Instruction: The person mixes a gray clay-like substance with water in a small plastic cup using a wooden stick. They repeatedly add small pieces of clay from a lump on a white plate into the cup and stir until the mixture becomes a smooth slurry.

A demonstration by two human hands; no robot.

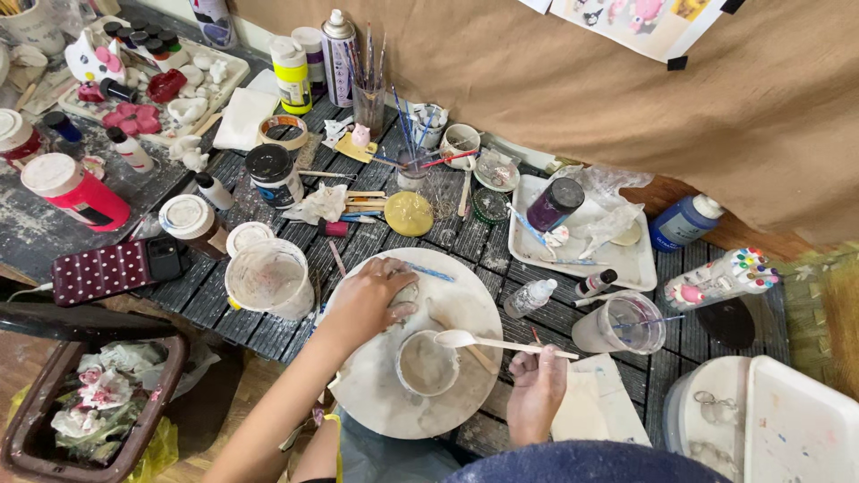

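My left hand [367,300] closed over small pale lump [404,293] on round board [376,394], near table's front edge. Right hand [535,394] pinches white spoon [483,341], bowl end over small cup [427,364] at board centre. Cup holds greyish mix; judging it mid-job, lump unfinished, paints around untouched.
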